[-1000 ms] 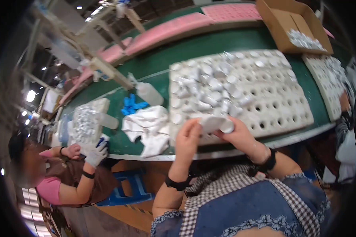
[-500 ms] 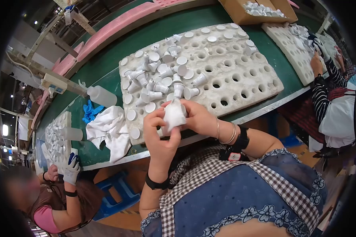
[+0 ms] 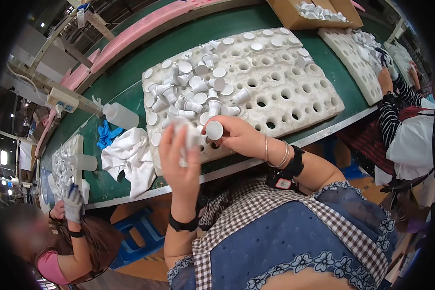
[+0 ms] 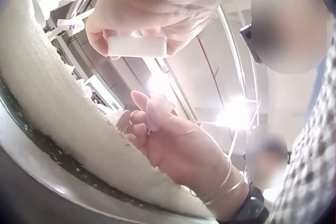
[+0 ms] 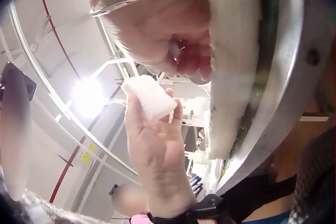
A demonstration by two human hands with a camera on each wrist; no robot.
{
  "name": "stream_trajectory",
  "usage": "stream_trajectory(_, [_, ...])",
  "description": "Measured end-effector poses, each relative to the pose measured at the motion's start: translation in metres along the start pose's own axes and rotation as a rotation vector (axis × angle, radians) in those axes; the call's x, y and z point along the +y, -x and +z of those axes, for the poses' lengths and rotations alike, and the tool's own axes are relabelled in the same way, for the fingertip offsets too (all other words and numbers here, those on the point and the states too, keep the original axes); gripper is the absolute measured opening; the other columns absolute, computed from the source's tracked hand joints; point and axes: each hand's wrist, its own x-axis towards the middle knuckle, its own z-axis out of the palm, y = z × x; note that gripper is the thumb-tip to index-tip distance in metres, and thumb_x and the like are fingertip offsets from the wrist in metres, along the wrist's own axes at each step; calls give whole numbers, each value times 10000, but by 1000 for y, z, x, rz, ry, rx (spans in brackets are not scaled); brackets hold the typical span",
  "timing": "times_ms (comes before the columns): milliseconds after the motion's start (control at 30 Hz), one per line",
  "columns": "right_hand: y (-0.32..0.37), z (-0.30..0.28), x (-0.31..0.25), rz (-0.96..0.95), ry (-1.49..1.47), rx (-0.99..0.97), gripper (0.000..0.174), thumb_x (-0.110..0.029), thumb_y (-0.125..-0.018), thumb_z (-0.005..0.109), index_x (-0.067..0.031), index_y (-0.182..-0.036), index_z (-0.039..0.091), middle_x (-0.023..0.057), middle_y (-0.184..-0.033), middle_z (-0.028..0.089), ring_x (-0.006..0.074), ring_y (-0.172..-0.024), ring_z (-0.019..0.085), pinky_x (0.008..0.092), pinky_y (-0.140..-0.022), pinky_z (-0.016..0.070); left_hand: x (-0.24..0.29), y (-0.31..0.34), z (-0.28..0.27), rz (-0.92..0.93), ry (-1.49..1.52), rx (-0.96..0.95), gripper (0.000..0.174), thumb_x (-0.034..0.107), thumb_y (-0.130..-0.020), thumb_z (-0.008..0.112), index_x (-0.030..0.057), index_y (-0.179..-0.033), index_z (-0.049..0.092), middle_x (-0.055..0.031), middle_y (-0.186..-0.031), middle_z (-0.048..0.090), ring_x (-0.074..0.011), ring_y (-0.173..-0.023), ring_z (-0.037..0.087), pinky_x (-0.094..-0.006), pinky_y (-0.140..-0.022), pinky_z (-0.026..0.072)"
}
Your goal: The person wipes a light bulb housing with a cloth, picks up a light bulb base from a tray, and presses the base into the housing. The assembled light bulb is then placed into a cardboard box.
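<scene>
My left hand [image 3: 181,166] holds a white sponge-like pad [image 5: 149,100], blurred in the head view. The left wrist view shows that pad [image 4: 137,47] edge-on as a flat slab beneath the palm. Just to the right, my right hand [image 3: 241,135] grips a white cup-shaped part [image 3: 214,130], its round face turned up toward the head camera. Its back end is hidden by the fingers. Both hands are over the front edge of a pale foam board [image 3: 299,106] with rows of holes. Many similar white parts [image 3: 198,84] lie heaped on its left half.
Left of the board are a white cloth [image 3: 128,159], blue gloves [image 3: 107,134] and a squeeze bottle [image 3: 121,115]. A cardboard box [image 3: 287,14] of white parts stands at the back right. A person in gloves [image 3: 73,203] works at the left; another person [image 3: 403,121] works at the right.
Half a second ago both hands were together with the pad wrapped about the part. Now the left hand has drawn the pad away to the left, and the part's round face shows.
</scene>
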Motion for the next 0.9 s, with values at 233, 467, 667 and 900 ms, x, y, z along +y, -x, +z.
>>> stream_trajectory(233, [-1, 4, 8, -182, 110, 102, 243, -4, -779, 578, -13, -1022, 565, 147, -929, 617, 288, -834, 597, 346, -761, 474, 1, -15, 24, 351, -465, -214, 301, 89, -847, 621, 76, -1145, 659, -163, -1216, 568, -330, -1064, 521, -421, -931, 405])
stream_trajectory(467, [1, 11, 10, -268, 148, 146, 186, -23, -788, 584, -20, -972, 567, 128, -882, 611, 281, -813, 588, 351, -740, 466, 20, 0, 23, 469, -443, -265, 277, 91, -849, 630, 64, -1121, 673, -141, -1205, 581, -337, -1070, 522, -413, -927, 415])
stream_trajectory(667, [1, 1, 7, -258, 266, 47, 169, -66, -799, 595, -31, -964, 588, 104, -890, 619, 252, -815, 585, 341, -749, 469, -12, -20, 3, 264, -486, -57, 339, 82, -818, 638, 62, -1156, 657, -158, -1217, 569, -329, -1099, 521, -412, -955, 404])
stream_trajectory(900, [13, 6, -18, -98, 198, 20, 421, -84, -874, 575, 16, -1274, 491, 116, -1147, 600, 191, -1040, 569, 329, -902, 461, 7, 0, 17, 365, -414, -144, 415, 161, -773, 703, 150, -1184, 644, -163, -1286, 532, -356, -1069, 524, -454, -924, 406])
